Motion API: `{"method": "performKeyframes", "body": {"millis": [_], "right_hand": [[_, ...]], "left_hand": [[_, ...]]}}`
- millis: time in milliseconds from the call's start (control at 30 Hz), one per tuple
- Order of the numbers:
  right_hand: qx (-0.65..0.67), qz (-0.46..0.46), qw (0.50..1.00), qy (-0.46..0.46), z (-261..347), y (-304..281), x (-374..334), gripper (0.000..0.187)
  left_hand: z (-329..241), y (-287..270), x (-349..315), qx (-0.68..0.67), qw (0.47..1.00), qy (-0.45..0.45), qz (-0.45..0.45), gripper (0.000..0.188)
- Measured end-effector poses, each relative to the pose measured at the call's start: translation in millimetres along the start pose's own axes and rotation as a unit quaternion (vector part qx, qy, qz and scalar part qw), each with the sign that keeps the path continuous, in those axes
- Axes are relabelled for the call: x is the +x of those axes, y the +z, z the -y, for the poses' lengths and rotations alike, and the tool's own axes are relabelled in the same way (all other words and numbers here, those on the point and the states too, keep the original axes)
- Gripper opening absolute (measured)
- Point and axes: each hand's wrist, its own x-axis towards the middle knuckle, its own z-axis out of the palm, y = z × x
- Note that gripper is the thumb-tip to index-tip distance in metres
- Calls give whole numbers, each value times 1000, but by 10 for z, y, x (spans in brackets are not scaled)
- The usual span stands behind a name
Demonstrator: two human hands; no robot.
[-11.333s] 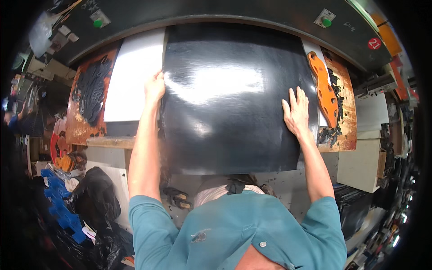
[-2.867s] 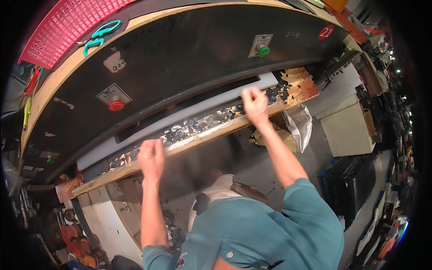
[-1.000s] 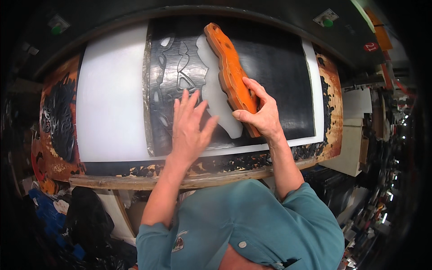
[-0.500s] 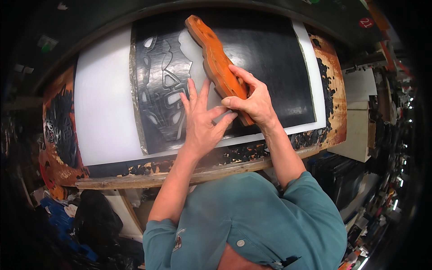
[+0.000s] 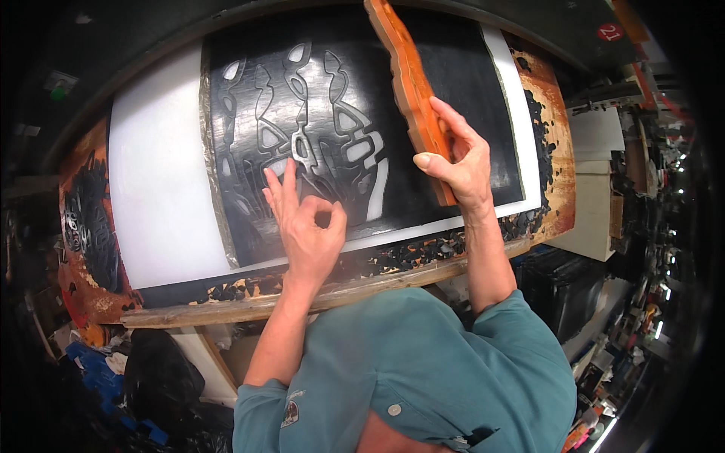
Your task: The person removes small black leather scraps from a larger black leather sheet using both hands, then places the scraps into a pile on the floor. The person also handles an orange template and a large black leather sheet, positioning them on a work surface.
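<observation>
"Holding what, and where?"
"In the right hand [image 5: 467,162], a thick orange board with wavy edges [image 5: 415,87], slanted over the plain right part of a glossy black sheet [image 5: 381,98]. Pinched near the lower end, between thumb and fingers. Raised or resting, can't tell."
"And with the left hand [image 5: 306,230]?"
"Over curvy cut outlines [image 5: 347,121], with thumb and forefinger curled into a ring, other fingers extended. Pinching anything or not, can't tell."
"Any risk?"
"Could swing at the far end, being gripped near one end only. Might then scuff the sheet, or overlap the outlines if set too far left."
"Counted up?"
"One orange board, one black sheet, two hands. Outlines: several, partly hidden. Small black scraps [image 5: 423,253] along the rust-brown tabletop [image 5: 559,143]: too many to count."
</observation>
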Motion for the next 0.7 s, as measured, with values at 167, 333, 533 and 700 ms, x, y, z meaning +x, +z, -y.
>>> {"method": "performKeyframes", "body": {"millis": [167,333,533,700], "right_hand": [[-372,-41,924,-82,-265,-26,-82,91],[-458,-32,878,-138,-416,-15,-104,87],[-465,-32,874,-137,-452,-69,-203,98],[-401,-61,910,-86,-502,-58,-380,100]], "left_hand": [[2,17,-11,-7,999,-10,-30,25],[-16,31,19,-10,1000,-3,-20,22],[-211,-271,-307,-89,996,25,5,17],[-286,-421,-941,-151,987,44,33,17]]}}
